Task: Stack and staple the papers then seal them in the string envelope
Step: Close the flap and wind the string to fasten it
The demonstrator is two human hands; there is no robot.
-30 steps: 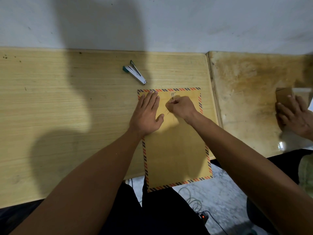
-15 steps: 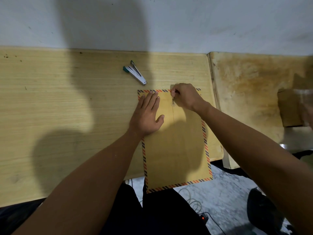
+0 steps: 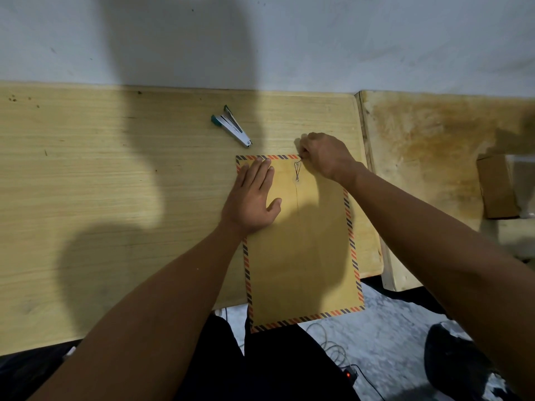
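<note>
A brown string envelope (image 3: 301, 250) with a striped orange and dark border lies on the wooden desk (image 3: 115, 198), its lower end hanging past the desk's front edge. My left hand (image 3: 252, 198) presses flat on its upper left part, fingers straight. My right hand (image 3: 324, 156) is at the envelope's top edge and pinches the thin closure string (image 3: 297, 170), which loops between the two small buttons on the flap. The papers are not in sight.
A white and teal stapler (image 3: 231, 126) lies on the desk behind the envelope to the left. A second, stained desk (image 3: 434, 157) adjoins on the right with a cardboard box (image 3: 496, 186) on it. Cables and a power adapter (image 3: 348, 374) lie on the floor below.
My right hand moved from the middle of the flap up to the envelope's top edge, drawing the string around the buttons. Another person's hand at the right has left the view. My left hand stayed put.
</note>
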